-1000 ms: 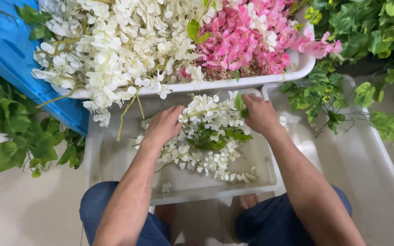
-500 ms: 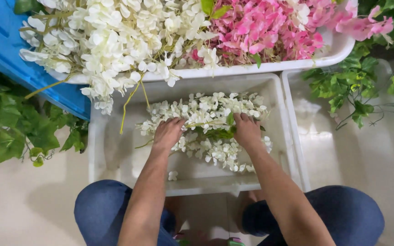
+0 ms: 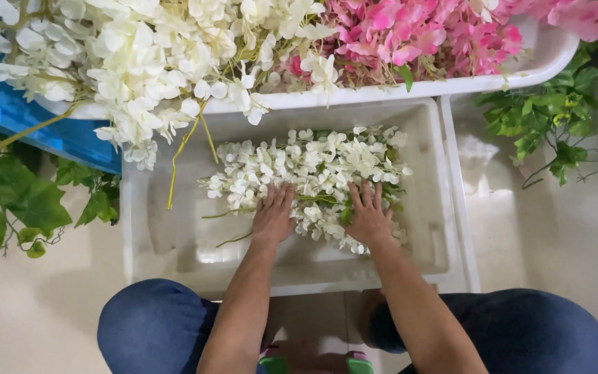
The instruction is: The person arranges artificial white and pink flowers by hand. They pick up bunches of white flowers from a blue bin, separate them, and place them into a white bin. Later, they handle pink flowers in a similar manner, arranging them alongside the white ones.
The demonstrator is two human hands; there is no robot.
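Hands (image 3: 320,216) flatter on white blossoms (image 3: 313,166) now

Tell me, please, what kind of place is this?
Probably a workshop for artificial flowers: both hands, left hand and right hand, press white blossom garlands in a white plastic tub, beside pink blossoms and ivy vines.
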